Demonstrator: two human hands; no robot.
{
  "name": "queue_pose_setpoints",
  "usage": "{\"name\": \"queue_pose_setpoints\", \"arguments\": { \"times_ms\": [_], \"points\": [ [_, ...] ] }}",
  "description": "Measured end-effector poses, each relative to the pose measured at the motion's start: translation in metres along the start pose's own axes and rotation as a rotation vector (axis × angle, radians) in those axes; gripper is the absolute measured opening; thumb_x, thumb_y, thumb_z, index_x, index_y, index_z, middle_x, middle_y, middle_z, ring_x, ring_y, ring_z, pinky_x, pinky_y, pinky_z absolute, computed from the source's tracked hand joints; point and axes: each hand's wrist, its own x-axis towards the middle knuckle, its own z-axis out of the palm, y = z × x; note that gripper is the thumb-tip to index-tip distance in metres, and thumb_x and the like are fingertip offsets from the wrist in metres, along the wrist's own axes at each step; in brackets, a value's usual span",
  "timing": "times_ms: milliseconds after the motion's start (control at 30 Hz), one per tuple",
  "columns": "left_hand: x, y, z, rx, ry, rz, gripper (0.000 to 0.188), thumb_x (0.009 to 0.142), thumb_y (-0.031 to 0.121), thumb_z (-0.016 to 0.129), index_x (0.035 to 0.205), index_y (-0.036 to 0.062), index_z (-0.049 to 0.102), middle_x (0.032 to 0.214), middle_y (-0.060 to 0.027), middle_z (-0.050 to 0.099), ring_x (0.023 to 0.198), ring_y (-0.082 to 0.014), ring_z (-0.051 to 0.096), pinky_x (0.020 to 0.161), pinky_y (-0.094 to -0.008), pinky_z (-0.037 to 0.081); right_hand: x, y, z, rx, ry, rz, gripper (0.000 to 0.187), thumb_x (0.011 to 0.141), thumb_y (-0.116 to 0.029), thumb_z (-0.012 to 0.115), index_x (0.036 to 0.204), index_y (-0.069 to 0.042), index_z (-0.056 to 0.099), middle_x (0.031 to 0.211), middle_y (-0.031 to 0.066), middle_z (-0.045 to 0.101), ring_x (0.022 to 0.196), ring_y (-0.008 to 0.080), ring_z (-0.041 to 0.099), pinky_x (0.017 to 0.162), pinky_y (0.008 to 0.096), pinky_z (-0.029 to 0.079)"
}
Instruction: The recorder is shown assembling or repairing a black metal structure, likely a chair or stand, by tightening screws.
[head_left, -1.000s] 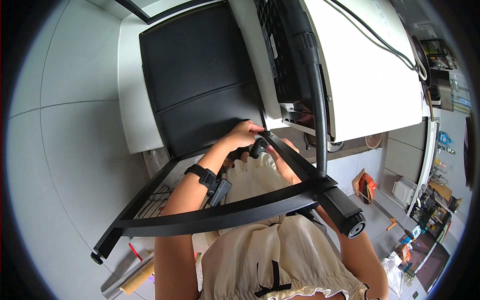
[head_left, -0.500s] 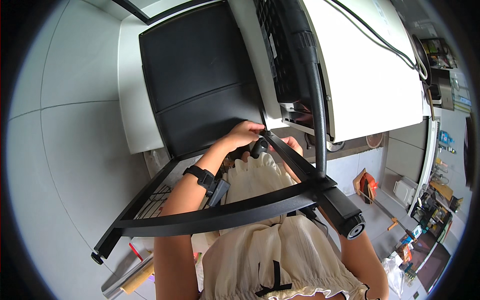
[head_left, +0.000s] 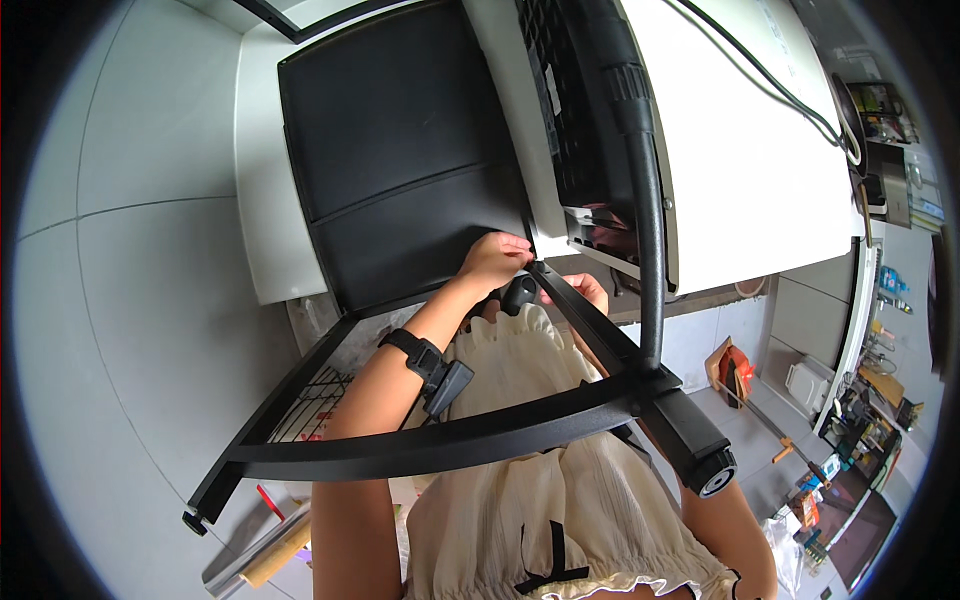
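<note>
A large black frame [head_left: 400, 452] with legs and a curved crossbar stands in front of me, joined to a flat black panel [head_left: 400, 110]. My left hand [head_left: 497, 260] is at the panel's near right corner, where a leg [head_left: 580, 310] meets it. Its fingers are pressed together, and whatever is between them is too small to see. Across that leg, my right hand [head_left: 582, 291] has its fingers curled in close to the joint, partly hidden by the leg. A rounded black part [head_left: 519, 290] shows between the two hands. My left forearm passes behind the crossbar.
To the right stands a white-topped unit [head_left: 750, 150] with a black cable [head_left: 765, 72] on it. A black upright tube [head_left: 646, 220] rises next to it. Grey tiles [head_left: 150, 300] cover the left side. Rolls [head_left: 275, 555] lie lower left, an orange-and-brown bag [head_left: 735, 370] at right.
My left hand has shifted slightly up and right at the corner, its forearm moving right too. The frame's right leg end and the black tube sit a little further right in view.
</note>
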Motion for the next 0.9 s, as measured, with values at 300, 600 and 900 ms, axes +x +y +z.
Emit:
{"name": "queue_pose_setpoints", "arguments": {
  "times_ms": [300,600,900],
  "points": [
    [0.001,-0.014,-0.005,0.069,-0.064,0.059,0.024,0.082,0.001,0.053,0.105,-0.0088,0.054,0.101,-0.0153,0.063,0.094,-0.0172,0.06,0.085,-0.0259,0.045,0.006,0.001,0.004,0.104,-0.02,0.047,0.014,0.079,-0.006,0.065,0.084,0.003,0.055,0.074,0.0041,0.061,0.059,0.0052,0.055,0.051,0.018,0.045],
    [0.004,-0.005,-0.006,0.288,0.03,0.125,0.02,0.083,0.013,0.058,0.094,-0.0031,0.063,0.084,-0.0101,0.067,0.076,-0.0134,0.064,0.071,-0.0252,0.05,0.01,0.004,-0.008,0.18,-0.022,0.246,0.014,0.08,-0.006,0.064,0.087,0.002,0.055,0.074,0.0061,0.062,0.057,0.0079,0.057,0.049,0.0199,0.047],
    [0.013,-0.017,-0.002,0.331,0.098,0.226,0.019,0.08,0.013,0.059,0.091,-0.002,0.065,0.079,-0.0095,0.068,0.07,-0.0131,0.064,0.067,-0.0244,0.05,0.005,-0.005,0.001,0.211,-0.057,0.243,0.011,0.08,-0.002,0.062,0.085,0.003,0.053,0.079,0.0109,0.063,0.063,0.0143,0.061,0.057,0.0249,0.052]
  ]
}}
